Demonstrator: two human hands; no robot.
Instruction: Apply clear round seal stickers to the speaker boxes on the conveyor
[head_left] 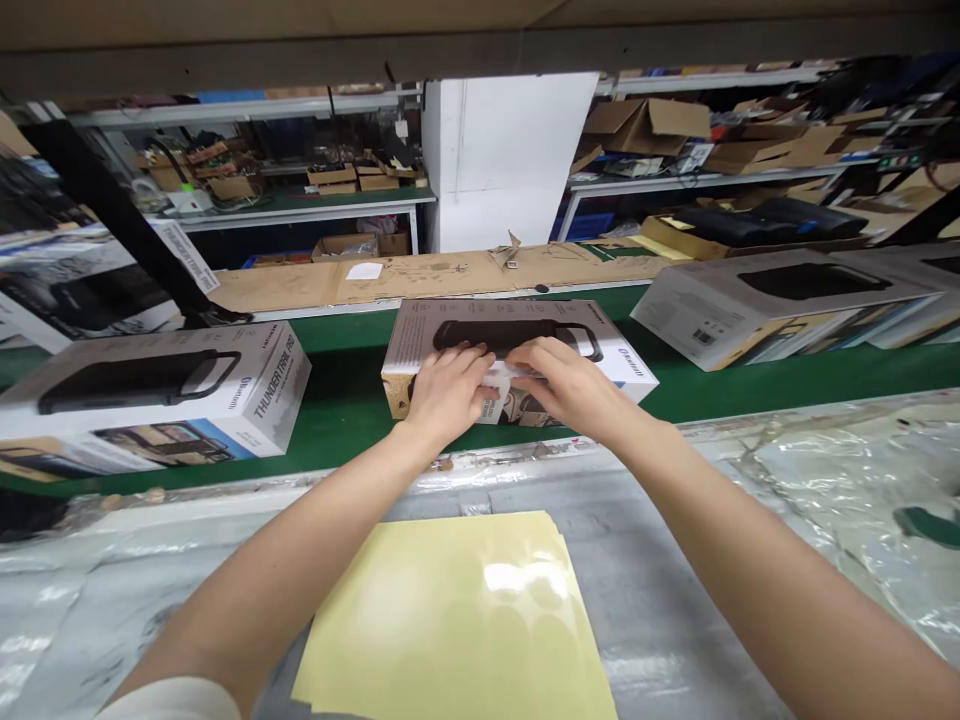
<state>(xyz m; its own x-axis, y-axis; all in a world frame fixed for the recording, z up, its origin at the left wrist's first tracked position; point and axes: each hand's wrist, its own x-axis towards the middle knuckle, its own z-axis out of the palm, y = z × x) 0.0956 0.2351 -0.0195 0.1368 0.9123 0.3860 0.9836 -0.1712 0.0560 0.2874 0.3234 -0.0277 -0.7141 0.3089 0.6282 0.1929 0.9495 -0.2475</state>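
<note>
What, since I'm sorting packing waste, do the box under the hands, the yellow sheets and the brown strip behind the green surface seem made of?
Box: likely printed cardboard, satin finish; flat faces and straight folded edges suggest it.
Yellow sheets: coated paper or film, glossy by the bright glare; which, I can't tell.
Brown strip: probably cardboard, matte; dull tan colour and stains point to it.

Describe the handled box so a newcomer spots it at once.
Find the green surface crossing the scene. On it, between the left box and right box, sits the middle white box. Only it bears the left hand and right hand.
</note>
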